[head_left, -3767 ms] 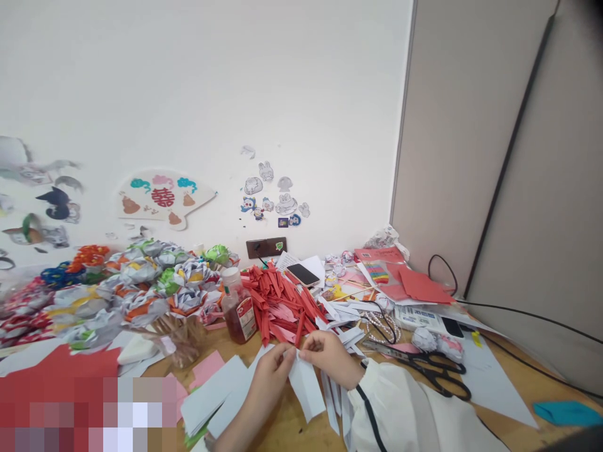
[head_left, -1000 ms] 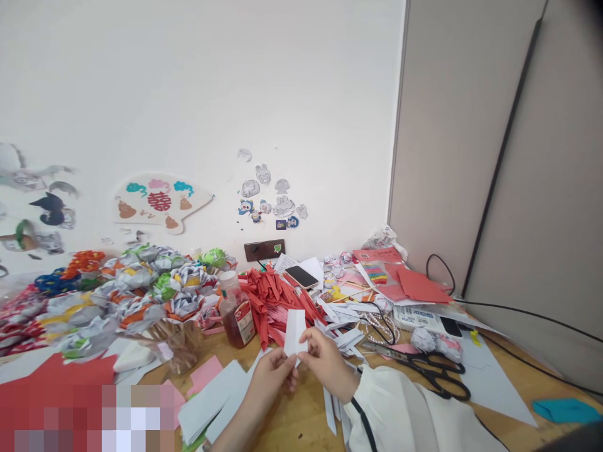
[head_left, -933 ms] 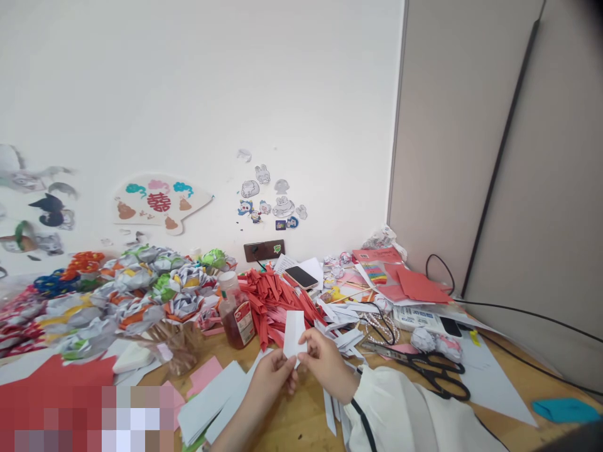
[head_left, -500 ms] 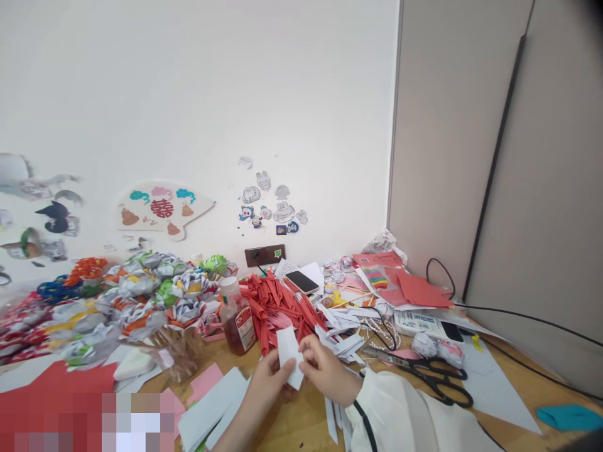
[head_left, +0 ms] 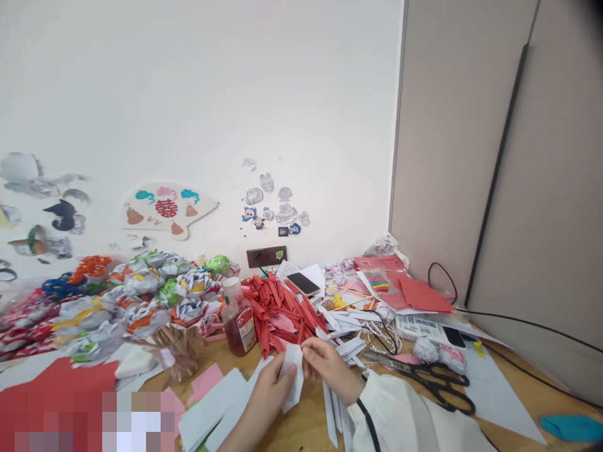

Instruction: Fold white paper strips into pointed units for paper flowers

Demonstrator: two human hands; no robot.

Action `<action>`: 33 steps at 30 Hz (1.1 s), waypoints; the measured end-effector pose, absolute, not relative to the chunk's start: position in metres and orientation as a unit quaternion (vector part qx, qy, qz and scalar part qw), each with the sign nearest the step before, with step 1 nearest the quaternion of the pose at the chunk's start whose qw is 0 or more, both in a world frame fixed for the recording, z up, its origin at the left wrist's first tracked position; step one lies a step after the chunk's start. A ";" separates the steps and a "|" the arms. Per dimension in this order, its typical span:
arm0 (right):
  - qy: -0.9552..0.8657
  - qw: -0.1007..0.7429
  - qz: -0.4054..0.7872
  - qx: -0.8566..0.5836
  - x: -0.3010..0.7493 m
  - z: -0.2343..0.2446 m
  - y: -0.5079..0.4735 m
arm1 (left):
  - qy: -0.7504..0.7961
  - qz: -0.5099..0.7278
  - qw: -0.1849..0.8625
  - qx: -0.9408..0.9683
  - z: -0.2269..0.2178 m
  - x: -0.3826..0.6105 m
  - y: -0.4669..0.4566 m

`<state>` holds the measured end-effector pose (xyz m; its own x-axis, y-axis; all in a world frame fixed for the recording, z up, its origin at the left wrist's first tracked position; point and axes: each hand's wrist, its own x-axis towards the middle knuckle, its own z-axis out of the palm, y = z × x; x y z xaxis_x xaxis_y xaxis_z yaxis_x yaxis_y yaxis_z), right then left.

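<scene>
A folded piece of white paper (head_left: 294, 380) is held upright above the table between both hands. My left hand (head_left: 273, 386) grips its left side, thumb lying on the front. At its upper right edge, the thumb and fingers of my right hand (head_left: 327, 367) are pinched together. Just behind is a heap of red folded paper strips (head_left: 282, 307). White paper strips (head_left: 346, 339) lie beyond my right hand, and more stand below it near the front. By my left forearm is a stack of white paper sheets (head_left: 211, 408).
A bottle of dark red liquid (head_left: 239, 323) and a cup of sticks (head_left: 174, 355) stand to the left. Black scissors (head_left: 438, 380) lie at right. Behind are a phone (head_left: 303, 284), crumpled paper flowers (head_left: 146, 282) and red sheets (head_left: 424, 292). Black cables (head_left: 532, 323) cross the right side.
The white paper has moved slightly down and tilted the other way. My left hand's thumb lies further over it, and my right hand has shifted to its upper corner.
</scene>
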<state>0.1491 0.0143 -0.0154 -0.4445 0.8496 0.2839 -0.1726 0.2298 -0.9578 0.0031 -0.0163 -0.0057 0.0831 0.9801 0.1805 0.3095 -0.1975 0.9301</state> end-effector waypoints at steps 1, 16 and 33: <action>-0.634 0.456 0.566 -0.265 0.149 -0.015 0.013 | 0.511 0.444 0.364 0.639 -0.005 0.003 -0.017; -0.603 0.457 0.595 -0.271 0.147 -0.016 0.011 | 0.535 0.444 0.283 0.661 -0.005 0.005 -0.017; -0.570 0.482 0.590 -0.306 0.147 -0.015 0.012 | 0.539 0.423 0.258 0.681 -0.004 0.007 -0.020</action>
